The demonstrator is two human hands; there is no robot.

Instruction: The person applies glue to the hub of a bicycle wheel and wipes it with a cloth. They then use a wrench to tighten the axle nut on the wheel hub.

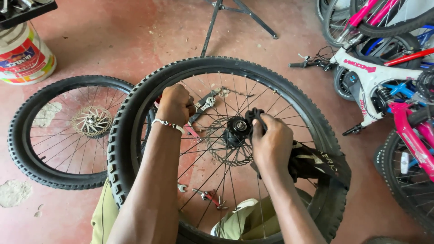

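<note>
Left hand: the left hand is a fist inside the big wheel, up and left of the hub, fingers clamped on a red-handled tool whose ends barely show; a beaded bracelet circles the wrist
Right hand: the right hand sits just right of the hub, fingers closed on a black rag and pressing it to the hub
Big wheel: stands upright between the person's knees, knobby tyre on, brake disc behind the hub
Bucket: a white bucket stands far up and left of the hub; its contents are hidden by a black tray on top
Floor tools: a small spanner and a multi-key tool lie below the hub, seen through the spokes
2nd wheel: a smaller wheel lies flat left of the hub, partly covered by the big tyre
Bicycles: 1 white bicycle and 1 pink bicycle are well right of the hub
</note>
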